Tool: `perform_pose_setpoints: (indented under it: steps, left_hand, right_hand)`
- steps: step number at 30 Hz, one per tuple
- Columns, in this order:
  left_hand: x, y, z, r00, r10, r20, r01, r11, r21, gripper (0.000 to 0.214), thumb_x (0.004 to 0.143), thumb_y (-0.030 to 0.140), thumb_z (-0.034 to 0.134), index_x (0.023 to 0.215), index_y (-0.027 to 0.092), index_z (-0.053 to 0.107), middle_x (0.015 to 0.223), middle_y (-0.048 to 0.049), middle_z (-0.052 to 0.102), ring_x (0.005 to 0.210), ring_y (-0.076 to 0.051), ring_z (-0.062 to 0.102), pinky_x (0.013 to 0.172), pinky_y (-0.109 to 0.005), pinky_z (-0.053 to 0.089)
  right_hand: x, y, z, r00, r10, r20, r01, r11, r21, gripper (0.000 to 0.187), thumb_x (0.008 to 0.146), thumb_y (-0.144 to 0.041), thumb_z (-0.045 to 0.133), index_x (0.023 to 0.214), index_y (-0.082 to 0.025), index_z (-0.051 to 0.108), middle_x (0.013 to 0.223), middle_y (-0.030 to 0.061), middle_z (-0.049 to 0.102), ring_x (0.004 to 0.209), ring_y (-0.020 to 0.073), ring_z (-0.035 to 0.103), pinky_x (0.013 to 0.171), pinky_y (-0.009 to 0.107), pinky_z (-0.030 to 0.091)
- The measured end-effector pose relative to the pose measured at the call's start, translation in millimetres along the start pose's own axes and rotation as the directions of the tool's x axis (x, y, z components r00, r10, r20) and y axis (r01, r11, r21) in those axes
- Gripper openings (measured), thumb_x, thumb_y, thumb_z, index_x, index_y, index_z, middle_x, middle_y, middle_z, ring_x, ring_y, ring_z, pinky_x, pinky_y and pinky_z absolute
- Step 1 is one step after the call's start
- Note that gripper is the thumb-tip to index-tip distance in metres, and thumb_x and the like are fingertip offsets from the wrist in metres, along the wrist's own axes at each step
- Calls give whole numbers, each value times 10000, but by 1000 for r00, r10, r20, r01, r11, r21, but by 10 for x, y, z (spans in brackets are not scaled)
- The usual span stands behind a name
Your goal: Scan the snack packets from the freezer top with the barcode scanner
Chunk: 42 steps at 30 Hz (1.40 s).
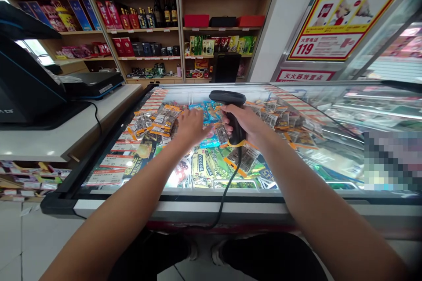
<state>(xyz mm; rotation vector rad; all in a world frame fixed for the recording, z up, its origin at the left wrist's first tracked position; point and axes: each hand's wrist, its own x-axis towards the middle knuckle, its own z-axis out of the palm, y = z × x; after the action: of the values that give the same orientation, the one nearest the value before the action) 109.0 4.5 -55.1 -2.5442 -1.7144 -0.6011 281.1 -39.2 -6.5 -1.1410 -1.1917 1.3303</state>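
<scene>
My right hand is wrapped round the handle of a black barcode scanner, whose head points up and away to the left. A black cable hangs from the handle's base and runs over the front edge of the freezer. To its left, my left hand lies palm down with thumb spread, beside a pile of small clear snack packets with orange edges. Its fingertips touch or hover over the packets; I cannot tell which. Between the hands lie blue packets. Another orange-edged packet lies below the scanner.
Everything lies on a glass-topped chest freezer with green packages under the glass. More snack packets lie to the right. A counter with a black checkout machine stands left. Stocked shelves rise behind.
</scene>
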Motion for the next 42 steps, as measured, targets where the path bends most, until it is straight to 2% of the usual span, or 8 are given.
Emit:
perform_pose_setpoints:
  steps: [3, 6, 13, 18, 23, 33, 36, 42]
  left_hand:
    - [-7, 242, 220, 982, 121, 147, -97, 982, -160, 658, 909, 604, 541, 1416, 195, 450, 1429, -163, 540, 1346, -383, 417, 1073, -551, 356]
    - [8, 240, 305, 978, 163, 133, -129, 963, -235, 589, 886, 503, 644, 1373, 211, 489, 1393, -149, 557, 1307, -367, 457, 1047, -544, 391]
    - [182, -307, 122, 972, -3, -234, -109, 878, -466, 495, 828, 128, 703, 1299, 175, 561, 1288, -141, 546, 1108, -244, 590, 958, -393, 507]
    - [317, -737, -63, 929, -110, -354, -91, 858, -506, 503, 815, 122, 680, 1300, 209, 580, 1257, -121, 592, 921, -198, 613, 913, -395, 531]
    - [340, -906, -174, 907, -175, -383, -50, 858, -511, 565, 804, 120, 657, 1353, 201, 556, 1330, -151, 550, 880, -197, 611, 884, -431, 545]
    - [334, -936, -234, 895, -175, -411, -44, 882, -470, 611, 841, 149, 588, 1440, 196, 474, 1360, -148, 580, 1139, -264, 603, 1006, -413, 493]
    - [282, -1041, -368, 874, -245, -420, 80, 925, -372, 588, 852, 118, 508, 1438, 158, 481, 1324, -160, 618, 1234, -308, 575, 1074, -458, 450]
    - [84, -1160, -592, 898, -362, -251, 379, 925, 20, 476, 880, 192, 498, 1346, 173, 588, 1383, -235, 543, 1268, -426, 528, 1011, -606, 438]
  right_hand:
    - [8, 15, -13, 1000, 21, 18, -21, 999, -35, 221, 835, -318, 678, 733, -214, 510, 647, 12, 503, 482, 120, 422, 429, 286, 392]
    - [3, 11, -17, 999, 22, 28, -22, 999, -29, 206, 847, -308, 655, 742, -214, 504, 655, 4, 493, 480, 119, 424, 427, 286, 390]
    - [-12, -1, -32, 998, 13, 54, -12, 1000, -26, 189, 871, -304, 646, 765, -204, 526, 664, 5, 490, 481, 101, 408, 433, 260, 343]
    - [7, 44, -94, 972, 119, 202, -79, 978, -192, 225, 867, -333, 668, 742, -200, 537, 675, 30, 514, 506, 119, 444, 439, 274, 339]
    - [34, 95, -102, 962, 158, 221, -102, 964, -245, 196, 866, -327, 678, 776, -194, 566, 685, 38, 519, 545, 124, 451, 456, 267, 351]
    - [-10, 24, -55, 974, 155, 167, -117, 969, -216, 243, 835, -317, 703, 729, -207, 515, 660, 34, 505, 520, 125, 424, 443, 277, 350]
    - [2, 15, -85, 985, 120, 127, -101, 984, -148, 219, 828, -324, 699, 772, -213, 519, 666, 13, 499, 506, 118, 423, 437, 268, 335]
    - [70, 61, -190, 992, 73, 104, -65, 995, -72, 194, 831, -336, 690, 819, -208, 545, 696, -3, 496, 517, 106, 428, 449, 259, 331]
